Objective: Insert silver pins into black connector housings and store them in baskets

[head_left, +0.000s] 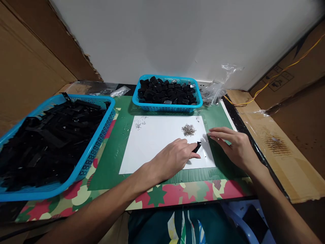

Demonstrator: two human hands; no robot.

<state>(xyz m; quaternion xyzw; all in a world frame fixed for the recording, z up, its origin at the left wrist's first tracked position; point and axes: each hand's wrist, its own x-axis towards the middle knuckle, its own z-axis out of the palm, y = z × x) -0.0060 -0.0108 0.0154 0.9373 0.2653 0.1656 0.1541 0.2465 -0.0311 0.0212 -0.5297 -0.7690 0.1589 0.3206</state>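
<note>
My left hand (179, 154) is closed on a black plastic piece (197, 147), pinched between thumb and fingers low over the white sheet (157, 145). The far end of the piece sticks out past my fingertips, and the rest is hidden in the hand. My right hand (235, 145) hovers by the sheet's right edge, thumb and index finger brought together; whatever they pinch is too small to make out. Just beyond my left hand lies a heap of tiny metal parts (188, 130). A thinner scatter of small silvery parts (139, 124) lies at the sheet's far left corner.
At the left stands a large blue basket (85, 154) full of long black pieces. Behind the sheet, a smaller blue basket (167, 107) holds short black pieces. Clear plastic bags (213, 91) lie at the back right. Cardboard (279, 145) and a yellow cable (261, 88) border the right side.
</note>
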